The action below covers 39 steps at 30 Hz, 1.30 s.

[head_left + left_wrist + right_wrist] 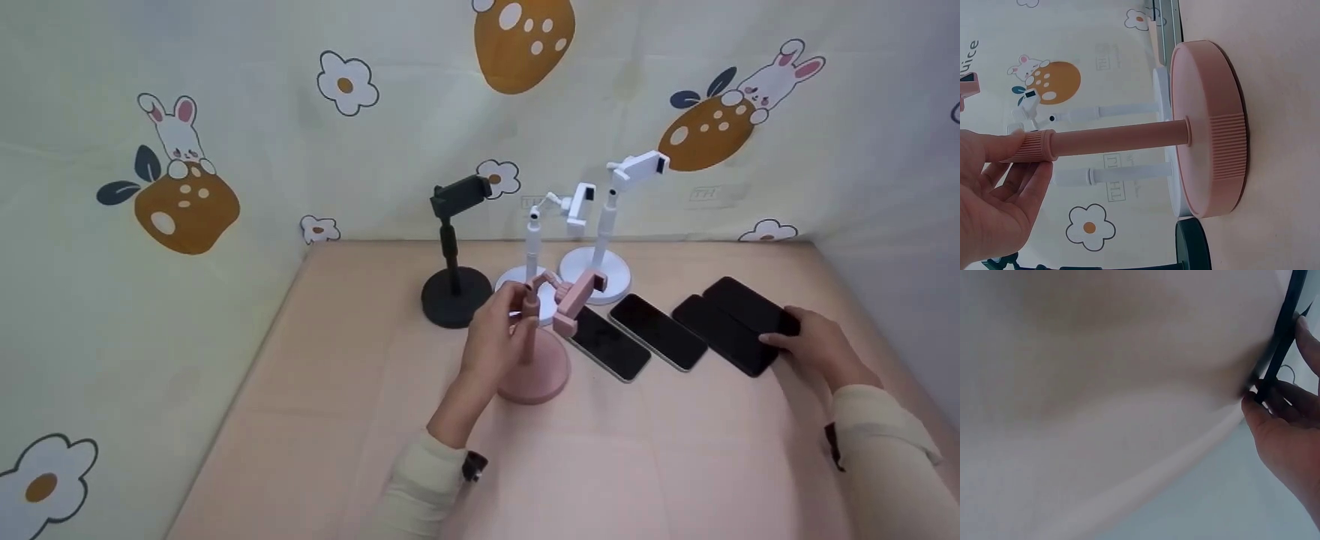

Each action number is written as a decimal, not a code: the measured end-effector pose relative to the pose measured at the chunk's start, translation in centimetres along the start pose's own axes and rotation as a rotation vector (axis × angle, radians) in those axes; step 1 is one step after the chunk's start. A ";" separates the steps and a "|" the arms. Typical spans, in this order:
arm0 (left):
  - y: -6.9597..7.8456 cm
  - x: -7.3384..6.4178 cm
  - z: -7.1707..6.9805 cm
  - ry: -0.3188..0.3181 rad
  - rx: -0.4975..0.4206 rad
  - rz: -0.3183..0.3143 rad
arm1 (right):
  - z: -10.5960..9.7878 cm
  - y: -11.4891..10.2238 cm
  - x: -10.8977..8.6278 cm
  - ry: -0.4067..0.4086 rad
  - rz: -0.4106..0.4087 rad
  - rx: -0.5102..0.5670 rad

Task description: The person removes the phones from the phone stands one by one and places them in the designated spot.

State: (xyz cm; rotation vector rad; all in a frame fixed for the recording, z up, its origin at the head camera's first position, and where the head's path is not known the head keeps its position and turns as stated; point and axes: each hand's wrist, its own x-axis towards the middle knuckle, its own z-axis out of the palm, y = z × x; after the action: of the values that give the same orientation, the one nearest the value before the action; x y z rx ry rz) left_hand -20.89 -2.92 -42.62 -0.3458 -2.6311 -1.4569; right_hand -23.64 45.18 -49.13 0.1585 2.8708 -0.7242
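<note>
My left hand (495,334) grips the post of a pink phone stand (540,375), whose round base sits on the table. In the left wrist view, thumb and fingers of the left hand (1002,197) pinch the ribbed collar at the top of the post. The stand's pink clamp (576,301) tilts to the right. At the table's right side my right hand (821,349) pinches the edge of a black phone (750,304). A second black phone (724,337) lies against it, partly overlapping. The right wrist view shows the held phone (1280,343) edge-on.
A black phone stand (454,296) and two white phone stands (611,281) stand at the back. Two more phones, a left one (611,345) and a right one (660,332), lie face up right of the pink stand. A patterned cloth wall (412,135) rises behind the table.
</note>
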 end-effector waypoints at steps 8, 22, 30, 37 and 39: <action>0.1 0.0 0.0 -0.001 0.001 -0.009 | 0.0 -0.6 -0.1 0.004 -0.013 -0.016; -0.4 -0.4 -0.1 -0.033 0.056 -0.032 | 1.6 -6.7 0.5 0.042 -0.119 -0.024; -0.8 -0.7 -0.3 -0.063 0.100 -0.098 | 3.5 -11.3 0.8 0.046 -0.215 0.032; -1.5 -0.8 -0.5 -0.073 0.125 -0.114 | 5.2 -16.0 0.4 -0.010 -0.281 0.107; -1.7 -0.8 -0.6 -0.074 0.138 -0.121 | 5.7 -17.3 0.1 -0.029 -0.306 0.139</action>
State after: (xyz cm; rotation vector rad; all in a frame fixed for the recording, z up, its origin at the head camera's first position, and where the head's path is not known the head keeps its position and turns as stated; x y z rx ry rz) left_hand -20.55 -4.40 -43.88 -0.2345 -2.8387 -1.3089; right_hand -25.45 27.28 -46.14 -0.2785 2.8471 -0.9711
